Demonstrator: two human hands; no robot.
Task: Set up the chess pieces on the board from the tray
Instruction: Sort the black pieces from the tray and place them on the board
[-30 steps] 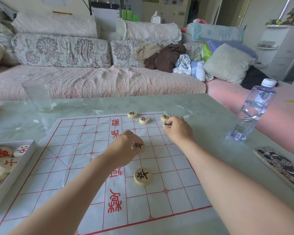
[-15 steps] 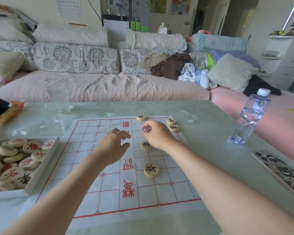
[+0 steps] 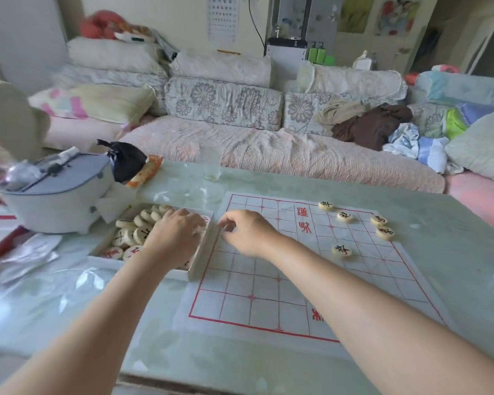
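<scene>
While left hand [image 3: 177, 232] sat among pieces [image 3: 143, 223] in tray [image 3: 200, 259], grip hidden, right hand [image 3: 247, 233] hovered over board [image 3: 268, 295], loosely curled, empty.

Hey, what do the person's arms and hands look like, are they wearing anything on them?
Both arms are bare up to the frame's edge, with no sleeves showing. The left hand and the right hand wear no gloves, and no watch, bracelet or ring is visible.
</scene>
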